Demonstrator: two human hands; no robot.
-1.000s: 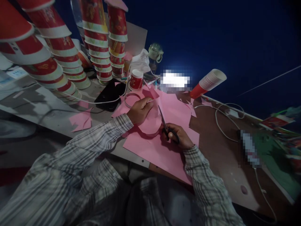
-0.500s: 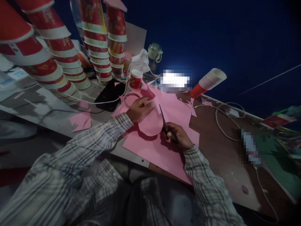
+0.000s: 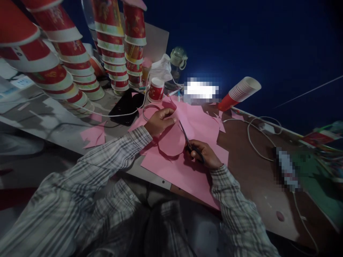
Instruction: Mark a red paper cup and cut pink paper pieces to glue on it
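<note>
My left hand (image 3: 160, 122) pinches a piece of pink paper (image 3: 172, 142) whose lower edge is cut in a rounded curve. Black-handled scissors (image 3: 189, 142) are in my right hand (image 3: 205, 154), fingers wrapped round the handles. Their blades point up and away, along the right side of the held piece near my left fingertips. Larger pink sheets (image 3: 187, 178) lie beneath both hands and hang over the table's front edge. A ring-shaped roll (image 3: 146, 113) rests on the paper just behind my left hand, partly hidden by it.
Tall stacks of red and white paper cups (image 3: 112, 53) stand at the left and back. A black phone (image 3: 125, 107) and pink scraps (image 3: 94, 135) lie to the left. One cup (image 3: 156, 90) stands behind the paper. Nested cups (image 3: 239, 93) lean at the right, near white cables (image 3: 249, 135).
My left fingers loosened and shifted on the pink paper, and now pinch it lower. The held piece has turned slightly, and the scissor blades have moved against its edge.
</note>
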